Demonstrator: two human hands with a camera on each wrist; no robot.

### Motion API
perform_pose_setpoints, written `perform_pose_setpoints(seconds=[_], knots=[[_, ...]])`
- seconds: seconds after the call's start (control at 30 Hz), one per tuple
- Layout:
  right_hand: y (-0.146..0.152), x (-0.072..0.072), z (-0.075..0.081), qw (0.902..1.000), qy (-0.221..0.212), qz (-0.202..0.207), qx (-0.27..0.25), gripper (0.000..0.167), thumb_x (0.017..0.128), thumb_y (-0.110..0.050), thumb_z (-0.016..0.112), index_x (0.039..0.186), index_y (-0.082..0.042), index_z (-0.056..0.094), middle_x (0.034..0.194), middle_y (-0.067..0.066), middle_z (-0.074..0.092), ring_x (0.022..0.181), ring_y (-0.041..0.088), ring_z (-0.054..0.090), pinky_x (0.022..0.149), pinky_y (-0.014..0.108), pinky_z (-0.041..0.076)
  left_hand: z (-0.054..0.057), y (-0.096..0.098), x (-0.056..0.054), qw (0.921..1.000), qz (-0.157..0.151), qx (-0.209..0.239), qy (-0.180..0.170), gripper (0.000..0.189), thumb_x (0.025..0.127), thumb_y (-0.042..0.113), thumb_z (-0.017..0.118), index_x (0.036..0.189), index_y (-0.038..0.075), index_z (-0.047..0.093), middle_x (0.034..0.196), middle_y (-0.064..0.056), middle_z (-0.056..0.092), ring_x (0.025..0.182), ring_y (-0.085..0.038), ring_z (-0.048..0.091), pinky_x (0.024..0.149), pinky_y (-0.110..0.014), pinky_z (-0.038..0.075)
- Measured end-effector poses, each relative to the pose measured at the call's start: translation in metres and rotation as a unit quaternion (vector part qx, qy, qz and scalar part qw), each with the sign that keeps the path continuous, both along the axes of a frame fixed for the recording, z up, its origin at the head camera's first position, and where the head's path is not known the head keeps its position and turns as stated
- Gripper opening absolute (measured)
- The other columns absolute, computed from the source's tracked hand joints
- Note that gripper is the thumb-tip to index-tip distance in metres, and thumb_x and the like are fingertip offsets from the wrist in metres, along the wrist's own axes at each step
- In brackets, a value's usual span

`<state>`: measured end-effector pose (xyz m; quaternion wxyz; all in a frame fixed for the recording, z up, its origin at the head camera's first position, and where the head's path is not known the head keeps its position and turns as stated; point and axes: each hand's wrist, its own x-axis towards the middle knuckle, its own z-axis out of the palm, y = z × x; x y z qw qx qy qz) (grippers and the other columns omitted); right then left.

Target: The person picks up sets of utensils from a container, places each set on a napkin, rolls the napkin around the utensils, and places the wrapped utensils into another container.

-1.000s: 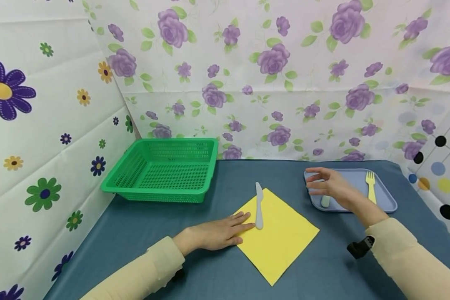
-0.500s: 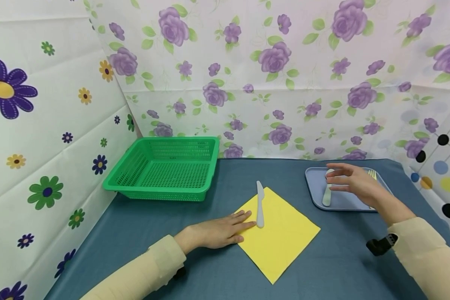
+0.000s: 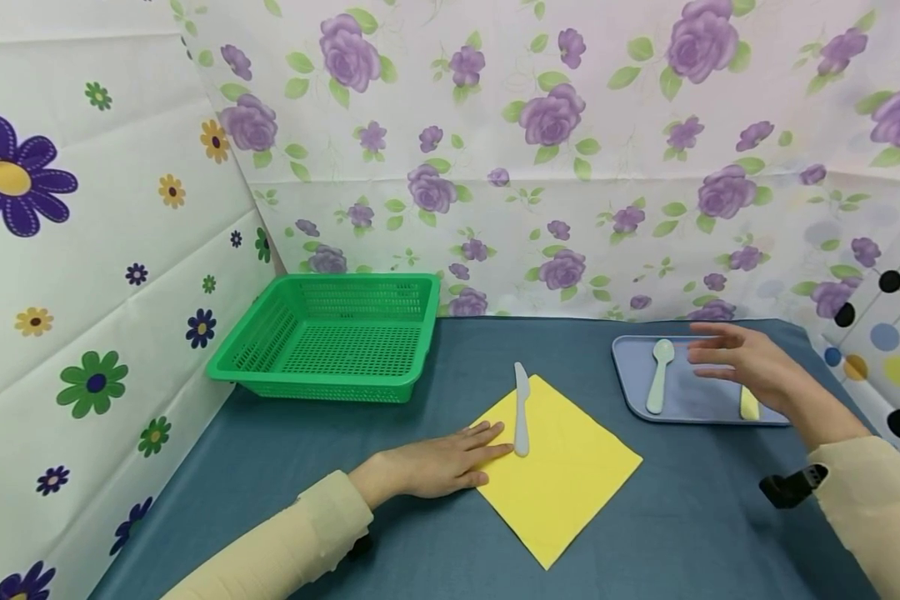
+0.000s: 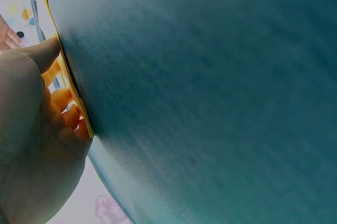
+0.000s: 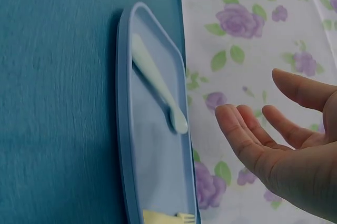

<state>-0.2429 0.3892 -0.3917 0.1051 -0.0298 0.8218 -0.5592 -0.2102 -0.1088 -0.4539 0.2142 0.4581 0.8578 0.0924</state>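
Observation:
My left hand [image 3: 437, 463] rests flat on the left corner of a yellow napkin [image 3: 562, 483], its fingers spread and straight. A pale grey knife [image 3: 521, 412] lies on the napkin just past those fingertips, blade toward the back. Over the blue-grey tray [image 3: 693, 404] hovers my right hand [image 3: 757, 371], fingers loosely extended and holding nothing. The pale green spoon [image 3: 658, 379] lies in the left part of the tray. Of the yellow fork [image 3: 749, 405], only the handle shows in the head view beneath my right hand; its tines [image 5: 187, 217] appear in the right wrist view.
A green plastic basket [image 3: 330, 387] with perforated walls stands at the back left of the blue tablecloth [image 3: 420, 542]. Behind the table hangs a floral curtain [image 3: 450, 150], and patterned sheets flank both sides.
My right hand has moved to the right across the tray, uncovering the spoon and passing over the fork. The left hand stays in place on the napkin.

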Motion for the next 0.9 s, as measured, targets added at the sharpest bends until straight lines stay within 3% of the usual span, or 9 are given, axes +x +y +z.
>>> perform_pose_setpoints(seconds=[0.13, 0.33, 0.47, 0.6, 0.73, 0.83, 0.9], knots=[[0.010, -0.002, 0.000, 0.9998, -0.001, -0.009, 0.016, 0.078, 0.108, -0.029, 0.062, 0.165, 0.001, 0.018, 0.111, -0.021, 0.061, 0.102, -0.003, 0.066, 0.092, 0.027, 0.057, 0.000, 0.000, 0.000, 1.0000, 0.000, 0.000, 0.002, 0.058, 0.114, 0.043, 0.035, 0.168, 0.035, 0.016, 0.175, 0.005, 0.002, 0.160, -0.016, 0.003, 0.128, -0.041, 0.021], [0.032, -0.002, -0.001, 0.9997, -0.003, -0.017, 0.018, 0.069, 0.109, -0.027, 0.060, 0.163, -0.004, 0.023, 0.106, -0.029, 0.061, 0.100, -0.005, 0.065, 0.088, 0.021, 0.056, 0.000, 0.000, 0.000, 1.0000, -0.003, 0.002, -0.001, 0.058, 0.114, 0.043, 0.035, 0.168, 0.035, 0.016, 0.175, 0.004, 0.002, 0.160, -0.016, 0.002, 0.128, -0.041, 0.020], [0.044, -0.004, -0.004, 0.9994, -0.016, -0.026, 0.014, 0.077, 0.108, -0.029, 0.060, 0.165, -0.001, 0.016, 0.112, -0.026, 0.056, 0.099, -0.007, 0.064, 0.089, 0.023, 0.057, 0.000, 0.000, 0.000, 1.0000, -0.004, 0.003, -0.001, 0.058, 0.114, 0.044, 0.035, 0.168, 0.035, 0.016, 0.175, 0.004, 0.002, 0.160, -0.016, 0.002, 0.128, -0.041, 0.021], [0.055, -0.003, -0.008, 0.9993, -0.026, -0.025, 0.008, 0.073, 0.109, -0.028, 0.059, 0.165, -0.005, 0.018, 0.119, -0.021, 0.050, 0.101, -0.008, 0.063, 0.091, 0.024, 0.057, -0.001, 0.001, 0.000, 1.0000, -0.004, 0.003, 0.000, 0.058, 0.114, 0.044, 0.034, 0.168, 0.035, 0.016, 0.175, 0.004, 0.002, 0.160, -0.016, 0.002, 0.128, -0.041, 0.020], [0.063, -0.002, -0.012, 0.9990, -0.028, -0.025, 0.023, 0.072, 0.110, -0.029, 0.057, 0.165, -0.004, 0.017, 0.142, 0.006, 0.046, 0.101, -0.011, 0.061, 0.092, 0.025, 0.056, -0.001, 0.001, 0.000, 1.0000, -0.003, 0.002, 0.001, 0.058, 0.114, 0.044, 0.034, 0.168, 0.035, 0.016, 0.175, 0.005, 0.002, 0.160, -0.015, 0.002, 0.128, -0.040, 0.020], [0.067, -0.002, -0.013, 0.9982, -0.031, -0.023, 0.045, 0.082, 0.111, -0.032, 0.054, 0.164, 0.006, 0.005, 0.157, 0.032, 0.026, 0.099, -0.014, 0.058, 0.092, 0.025, 0.056, 0.000, 0.001, 0.000, 1.0000, -0.001, 0.001, -0.001, 0.058, 0.114, 0.044, 0.034, 0.168, 0.035, 0.015, 0.175, 0.005, 0.001, 0.160, -0.015, 0.001, 0.128, -0.040, 0.020], [0.069, -0.001, -0.014, 0.9975, -0.036, -0.024, 0.056, 0.083, 0.112, -0.033, 0.052, 0.163, 0.009, 0.001, 0.160, 0.038, 0.016, 0.097, -0.016, 0.056, 0.092, 0.026, 0.056, 0.001, 0.001, 0.000, 1.0000, -0.001, 0.001, -0.002, 0.058, 0.114, 0.044, 0.034, 0.168, 0.036, 0.015, 0.175, 0.005, 0.001, 0.160, -0.015, 0.001, 0.128, -0.040, 0.020]])
